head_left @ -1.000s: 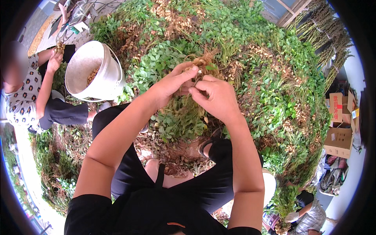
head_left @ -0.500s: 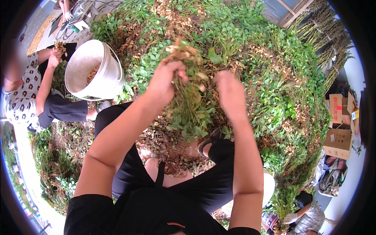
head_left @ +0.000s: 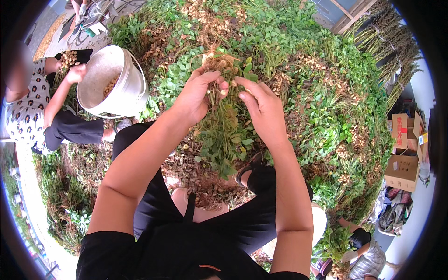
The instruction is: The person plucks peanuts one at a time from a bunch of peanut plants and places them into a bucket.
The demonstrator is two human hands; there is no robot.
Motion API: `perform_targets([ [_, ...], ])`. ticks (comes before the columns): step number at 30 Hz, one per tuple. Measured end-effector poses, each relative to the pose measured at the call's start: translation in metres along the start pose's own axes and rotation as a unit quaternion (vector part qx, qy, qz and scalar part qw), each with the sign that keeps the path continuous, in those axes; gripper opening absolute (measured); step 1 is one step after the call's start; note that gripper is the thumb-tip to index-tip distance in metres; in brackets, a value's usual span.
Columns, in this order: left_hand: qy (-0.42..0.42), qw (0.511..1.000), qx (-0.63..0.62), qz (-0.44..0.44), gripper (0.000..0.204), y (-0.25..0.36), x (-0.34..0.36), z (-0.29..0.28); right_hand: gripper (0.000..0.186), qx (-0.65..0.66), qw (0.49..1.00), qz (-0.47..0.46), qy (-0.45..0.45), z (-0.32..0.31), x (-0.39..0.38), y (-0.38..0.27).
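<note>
At upper centre, a peanut plant point(head_left: 226, 133) is gripped by the closed left hand point(head_left: 196, 94); the right hand point(head_left: 263, 106) is half curled, contents unclear.

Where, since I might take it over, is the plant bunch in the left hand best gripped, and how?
Probably wrapped around its leafy stems, coming from the near side: they trail that way, while the left hand and right hand crowd the pod cluster end.
</note>
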State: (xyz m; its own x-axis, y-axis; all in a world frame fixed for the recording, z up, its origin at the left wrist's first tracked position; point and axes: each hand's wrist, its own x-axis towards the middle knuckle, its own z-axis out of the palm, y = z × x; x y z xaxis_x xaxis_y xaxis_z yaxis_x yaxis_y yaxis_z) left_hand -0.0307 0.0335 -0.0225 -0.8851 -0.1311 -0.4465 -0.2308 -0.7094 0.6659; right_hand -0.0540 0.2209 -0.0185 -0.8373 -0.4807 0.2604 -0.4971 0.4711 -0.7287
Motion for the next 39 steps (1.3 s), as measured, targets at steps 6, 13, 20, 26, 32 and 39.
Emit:
perform_targets([
  [6, 0.013, 0.996, 0.085, -0.012, 0.043, 0.002, -0.013, 0.015, 0.019, -0.151, 0.988, -0.042, -0.005, 0.001, 0.002, 0.001],
  [13, -0.034, 0.991, 0.127, -0.022, 0.05, 0.004, -0.015, 0.017, 0.029, 0.399, 0.89, 0.202, -0.083, -0.001, -0.011, -0.014],
  [20, -0.037, 0.992, 0.118, 0.04, 0.049, 0.018, -0.012, -0.003, 0.022, 0.762, 0.589, 0.17, 0.207, -0.075, -0.005, 0.006],
  [26, -0.106, 0.99, 0.094, 0.015, 0.017, 0.053, -0.014, -0.022, 0.028, 0.364, 0.853, 0.25, 0.279, -0.171, -0.133, 0.045],
  [32, -0.209, 0.971, 0.109, 0.039, 0.034, 0.073, -0.031, -0.028, 0.035, -0.175, 0.858, 0.418, 0.24, -0.203, -0.362, 0.05],
  [39, -0.247, 0.965, 0.083, 0.04, 0.017, 0.077, -0.037, -0.024, 0.047, -0.33, 0.794, 0.503, -0.087, -0.163, -0.422, 0.02],
])
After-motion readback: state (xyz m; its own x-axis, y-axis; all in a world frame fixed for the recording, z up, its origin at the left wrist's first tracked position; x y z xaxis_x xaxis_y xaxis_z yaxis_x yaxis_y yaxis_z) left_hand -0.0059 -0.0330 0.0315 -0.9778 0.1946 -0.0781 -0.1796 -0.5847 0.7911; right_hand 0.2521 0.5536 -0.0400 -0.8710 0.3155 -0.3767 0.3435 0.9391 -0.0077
